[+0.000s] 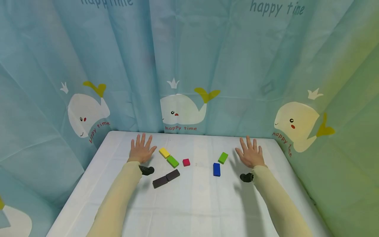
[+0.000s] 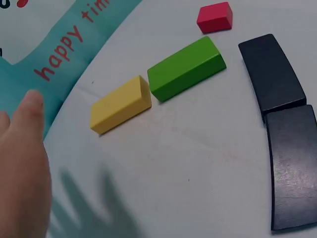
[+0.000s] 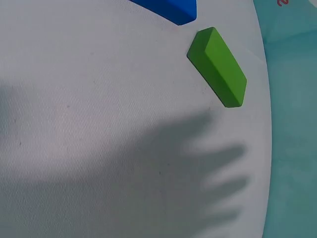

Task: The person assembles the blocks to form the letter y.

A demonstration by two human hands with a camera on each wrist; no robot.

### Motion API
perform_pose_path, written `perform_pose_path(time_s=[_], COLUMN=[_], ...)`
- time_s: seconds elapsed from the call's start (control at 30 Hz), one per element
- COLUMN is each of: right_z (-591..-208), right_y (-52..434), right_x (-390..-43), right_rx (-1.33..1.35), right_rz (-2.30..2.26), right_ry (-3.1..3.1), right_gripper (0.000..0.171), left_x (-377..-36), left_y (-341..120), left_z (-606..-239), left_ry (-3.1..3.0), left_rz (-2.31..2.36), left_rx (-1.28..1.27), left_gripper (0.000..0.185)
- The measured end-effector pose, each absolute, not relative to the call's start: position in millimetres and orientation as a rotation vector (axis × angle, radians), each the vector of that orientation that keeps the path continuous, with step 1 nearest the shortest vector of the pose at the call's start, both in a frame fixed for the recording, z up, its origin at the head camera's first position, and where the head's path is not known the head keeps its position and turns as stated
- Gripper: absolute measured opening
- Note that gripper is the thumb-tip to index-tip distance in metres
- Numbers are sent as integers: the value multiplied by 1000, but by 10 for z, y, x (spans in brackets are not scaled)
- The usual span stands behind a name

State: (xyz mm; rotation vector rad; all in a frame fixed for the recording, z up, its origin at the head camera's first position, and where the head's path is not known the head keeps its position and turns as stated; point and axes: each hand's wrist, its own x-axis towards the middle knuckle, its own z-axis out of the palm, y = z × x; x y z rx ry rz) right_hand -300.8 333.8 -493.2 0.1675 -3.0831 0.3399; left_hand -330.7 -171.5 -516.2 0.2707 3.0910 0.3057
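From the head camera I see my left hand (image 1: 141,149) and my right hand (image 1: 251,153) both spread flat with straight fingers over the white cloth-covered table (image 1: 189,204), well apart, gripping nothing. Between them lie the blocks. Just beside the left hand sits a small yellow rectangular block (image 1: 164,152), with a green rectangular block (image 1: 172,161) touching its near end and a little red cube (image 1: 186,162) beyond that. Two dark curved blocks (image 1: 166,178) lie end to end nearer me. Near the right hand lies a second green rectangular block (image 1: 223,157), with a blue rectangular block (image 1: 216,169) just beside it, closer to me.

On the left wrist camera, the hand fills the left edge, one fingertip (image 2: 33,101) raised. The yellow block (image 2: 120,104) and its green neighbour (image 2: 186,68) lie close by, the red cube (image 2: 214,17) farther off, the dark pair (image 2: 281,124) at right.

On the right wrist camera the hand itself is out of frame; only its shadow falls on the cloth, near the second green block (image 3: 217,66) and a corner of the blue one (image 3: 171,10).
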Motion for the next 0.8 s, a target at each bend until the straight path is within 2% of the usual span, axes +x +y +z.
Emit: perform_pose_path(time_s=[0.27,0.53,0.8], right_z=[-5017,-5179,-5275], right_y=[3301,3173,3052], right_x=[-3023,-2950,-2856], right_rx=[197,229,210], right_rz=[374,413,576], right_ry=[-2990,-2826,-2796], right_gripper=[66,53,50], left_x=[-3373,-3334,-3279], left_y=[-1483,-961,-668], left_z=[-5275,-5410,-5505], left_ry=[3077,2871,2690], left_rz=[803,1335,1441], left_rx=[573,619,613], left_gripper=[69,56,47])
